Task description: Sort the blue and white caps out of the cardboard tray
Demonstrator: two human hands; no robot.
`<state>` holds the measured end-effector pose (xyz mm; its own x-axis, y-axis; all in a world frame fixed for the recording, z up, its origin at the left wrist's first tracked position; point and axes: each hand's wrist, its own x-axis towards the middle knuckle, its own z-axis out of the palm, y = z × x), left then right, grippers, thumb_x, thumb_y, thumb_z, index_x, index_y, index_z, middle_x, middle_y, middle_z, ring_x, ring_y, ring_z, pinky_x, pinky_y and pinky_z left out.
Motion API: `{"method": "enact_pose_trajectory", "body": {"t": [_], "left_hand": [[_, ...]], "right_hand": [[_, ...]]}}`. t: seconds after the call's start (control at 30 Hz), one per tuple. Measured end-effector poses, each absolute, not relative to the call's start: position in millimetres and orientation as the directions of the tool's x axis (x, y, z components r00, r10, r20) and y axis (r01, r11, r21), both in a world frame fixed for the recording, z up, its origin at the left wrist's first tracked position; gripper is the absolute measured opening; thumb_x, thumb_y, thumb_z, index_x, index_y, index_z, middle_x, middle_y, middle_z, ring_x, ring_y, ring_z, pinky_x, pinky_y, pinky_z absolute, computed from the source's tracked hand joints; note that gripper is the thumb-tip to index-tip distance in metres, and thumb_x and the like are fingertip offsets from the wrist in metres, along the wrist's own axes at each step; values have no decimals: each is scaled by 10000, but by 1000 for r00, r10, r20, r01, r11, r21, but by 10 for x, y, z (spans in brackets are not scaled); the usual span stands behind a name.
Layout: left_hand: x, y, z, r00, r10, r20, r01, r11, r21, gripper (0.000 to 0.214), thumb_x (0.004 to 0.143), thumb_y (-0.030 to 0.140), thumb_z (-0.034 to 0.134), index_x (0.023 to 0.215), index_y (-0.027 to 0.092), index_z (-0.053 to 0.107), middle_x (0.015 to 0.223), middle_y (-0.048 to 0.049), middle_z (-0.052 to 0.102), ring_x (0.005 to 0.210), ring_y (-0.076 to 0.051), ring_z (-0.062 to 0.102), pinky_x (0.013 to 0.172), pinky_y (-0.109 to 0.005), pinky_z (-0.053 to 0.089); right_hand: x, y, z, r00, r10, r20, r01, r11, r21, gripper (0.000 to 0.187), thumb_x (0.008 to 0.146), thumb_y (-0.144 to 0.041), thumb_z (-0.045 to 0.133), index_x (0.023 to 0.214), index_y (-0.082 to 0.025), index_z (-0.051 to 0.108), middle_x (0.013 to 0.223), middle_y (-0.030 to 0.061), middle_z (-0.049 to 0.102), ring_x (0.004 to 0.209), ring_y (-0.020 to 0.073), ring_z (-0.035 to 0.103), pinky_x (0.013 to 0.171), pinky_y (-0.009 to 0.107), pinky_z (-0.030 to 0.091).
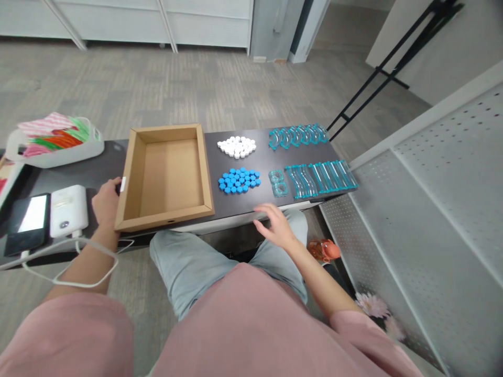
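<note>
An open, empty cardboard box [167, 217] sits on the dark table [236, 207]. My left hand [105, 201] rests against the box's left wall, fingers curled at its rim near a small white tag. My right hand [275, 225] hovers at the table's front edge, fingers spread, holding nothing. Just beyond it lie a cluster of blue hexagonal pieces [239, 180] and, farther back, a cluster of white hexagonal pieces [236, 146]. To the right are clear teal track pieces: curved ones [297, 135] at the back, wavy and straight ones [320, 178] in front, and two small rings [278, 183].
A white basket [55, 152] of coloured strips stands at the far left. Nearer me lie a white power bank [68, 209] with a cable and a phone [27, 222]. White perforated shelving [432, 209] borders the right. An orange bottle [324, 250] lies on the floor.
</note>
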<state>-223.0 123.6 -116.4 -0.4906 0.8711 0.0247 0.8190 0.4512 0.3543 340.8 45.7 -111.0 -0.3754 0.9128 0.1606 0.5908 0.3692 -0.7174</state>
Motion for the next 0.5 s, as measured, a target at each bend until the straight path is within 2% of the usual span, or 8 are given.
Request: {"method": "enact_pose_trajectory", "body": {"t": [0.07,0.13,0.2,0.27,0.33,0.5], "left_hand": [[-2238,1235,-1168,-480,877,31,826,439,354,641,1082,352,566,1644,96,733,1702,-244,696,1612,-415,652,1356,-558,522],[-2229,1231,-1157,-469,882,33,832,430,351,638,1084,339,563,1640,77,734,1714,-256,682,1620,-412,646,1355,-554,524],[-2217,1226,-1143,-459,888,33,838,421,348,640,1082,328,566,1638,56,731,1722,-264,673,1641,-404,627,1365,-546,513],[-2211,1223,-1135,-454,891,32,842,416,344,637,1086,324,569,1634,43,728,1716,-267,676,1654,-403,613,1374,-543,502],[-2214,1221,-1137,-453,891,29,843,417,338,620,1099,336,573,1627,52,732,1706,-263,686,1643,-410,618,1370,-548,503],[-2229,1219,-1154,-448,893,37,849,412,332,571,1150,344,563,1626,77,732,1674,-259,710,1611,-418,634,1356,-570,507]], "right_hand": [[3202,788,-1024,-328,928,177,645,357,-676,620,1087,-574,737,1695,-464,689,1720,107,727,1651,372,672,1422,661,569],[3019,1111,-998,-284,949,138,732,308,-608,938,1004,-680,845,1838,-358,562,1902,140,550,1803,370,496,1520,624,441],[2878,1368,-1009,-245,967,72,815,246,-524,1222,913,-771,928,1920,-272,450,2005,149,382,1888,397,329,1563,632,335],[2785,1533,-1031,-216,976,24,864,202,-461,1362,867,-812,969,1952,-229,388,2045,151,288,1917,434,223,1569,659,278],[2735,1610,-1042,-214,977,6,880,196,-434,1342,882,-795,989,1939,-210,405,2036,177,312,1905,455,238,1554,658,280],[2716,1601,-992,-267,964,11,878,248,-409,947,1082,-696,855,1854,-254,528,1893,176,570,1727,425,512,1462,585,375]]}}
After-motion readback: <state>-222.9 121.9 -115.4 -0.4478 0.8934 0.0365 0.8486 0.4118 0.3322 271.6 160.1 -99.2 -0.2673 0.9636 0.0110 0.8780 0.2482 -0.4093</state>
